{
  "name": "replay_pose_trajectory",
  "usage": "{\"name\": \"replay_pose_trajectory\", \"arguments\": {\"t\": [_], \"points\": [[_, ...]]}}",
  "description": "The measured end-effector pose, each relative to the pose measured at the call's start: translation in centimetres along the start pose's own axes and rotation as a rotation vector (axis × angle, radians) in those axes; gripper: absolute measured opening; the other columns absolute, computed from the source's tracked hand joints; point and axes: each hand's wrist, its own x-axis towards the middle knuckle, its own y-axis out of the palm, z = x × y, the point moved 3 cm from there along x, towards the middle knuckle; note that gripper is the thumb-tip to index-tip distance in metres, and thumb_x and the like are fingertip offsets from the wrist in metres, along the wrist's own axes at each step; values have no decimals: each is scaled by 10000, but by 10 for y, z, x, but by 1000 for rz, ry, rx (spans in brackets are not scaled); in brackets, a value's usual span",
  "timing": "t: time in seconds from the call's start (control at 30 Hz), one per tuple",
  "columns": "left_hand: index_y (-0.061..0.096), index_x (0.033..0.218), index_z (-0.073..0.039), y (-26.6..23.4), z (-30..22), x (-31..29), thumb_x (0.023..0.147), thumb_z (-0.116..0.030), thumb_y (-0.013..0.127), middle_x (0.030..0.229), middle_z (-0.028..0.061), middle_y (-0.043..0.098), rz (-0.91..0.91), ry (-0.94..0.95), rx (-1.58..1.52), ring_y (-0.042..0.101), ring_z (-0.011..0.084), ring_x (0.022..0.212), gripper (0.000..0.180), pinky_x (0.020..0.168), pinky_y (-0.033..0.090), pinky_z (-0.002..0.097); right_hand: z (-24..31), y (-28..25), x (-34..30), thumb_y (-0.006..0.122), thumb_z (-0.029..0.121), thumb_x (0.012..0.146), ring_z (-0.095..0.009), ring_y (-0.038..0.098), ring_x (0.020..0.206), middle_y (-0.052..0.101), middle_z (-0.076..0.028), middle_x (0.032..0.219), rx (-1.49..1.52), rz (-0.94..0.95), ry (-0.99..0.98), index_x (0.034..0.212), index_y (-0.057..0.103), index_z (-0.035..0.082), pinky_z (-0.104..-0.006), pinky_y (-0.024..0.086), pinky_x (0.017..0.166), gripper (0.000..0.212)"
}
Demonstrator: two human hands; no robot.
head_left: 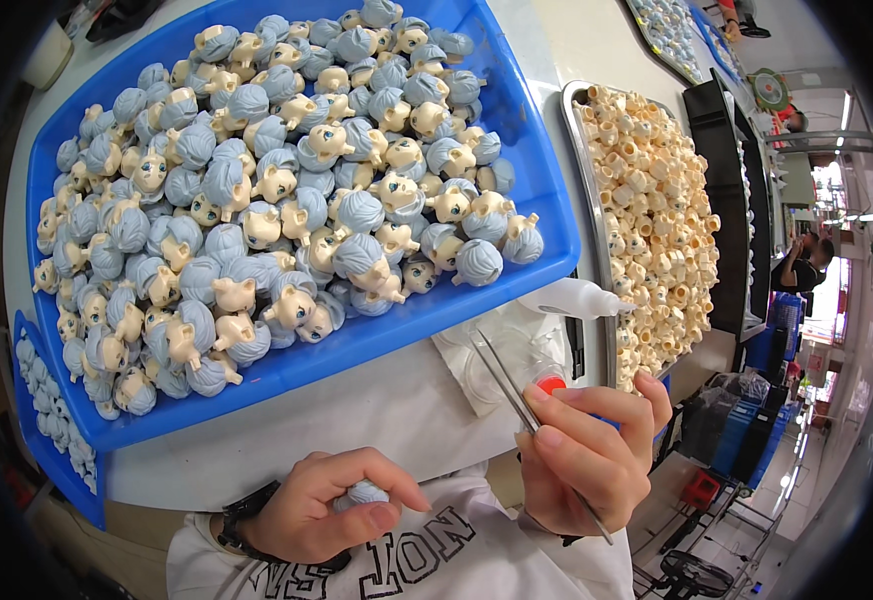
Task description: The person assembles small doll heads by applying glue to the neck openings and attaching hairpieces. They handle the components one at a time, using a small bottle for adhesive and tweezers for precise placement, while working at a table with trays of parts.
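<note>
My left hand (319, 510) is closed around a small grey-blue doll hair piece (365, 493), most of it hidden by the fingers. In my right hand (597, 455) a pair of metal tweezers (505, 378) is pinched, tips pointing up and away to the left. Just behind the tweezers lies a round red thing (551, 384) beside a clear plastic container (517, 350). Beyond both hands, a big blue tray (287, 405) is heaped with doll heads (359, 255) that have grey-blue hair and painted eyes.
A metal tray (602, 235) of hairless cream-coloured doll face parts (652, 215) stands at the right. Between the trays lies a white squeeze bottle (575, 298). A smaller blue tray (72, 470) with grey-blue pieces is at far left. Black racks (722, 200) stand farther right.
</note>
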Motion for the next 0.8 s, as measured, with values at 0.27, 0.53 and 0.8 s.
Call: {"name": "replay_pose_trajectory", "arguments": {"t": [0.27,0.53,0.8], "points": [[563,902,54,0,1,-1,892,-270,529,655,86,563,-2,6,-3,503,95,554,325,523,385,227,1,0,-1,705,135,696,-146,593,718,683,-16,846,-29,18,-29,861,567,146,-415,290,940,216],[563,900,54,0,0,-1,888,-276,536,654,87,566,-7,3,7,506,97,553,332,522,385,229,2,2,0,716,128,689,-156,596,723,683,-18,858,-8,41,0,877,557,141,-426,287,948,247],[581,942,16,-2,3,-5,872,-201,532,798,80,615,6,-42,-12,570,115,715,234,654,428,233,3,-2,0,707,104,686,-169,602,735,680,-23,866,-4,2,-8,874,560,130,-430,287,952,241]]}}
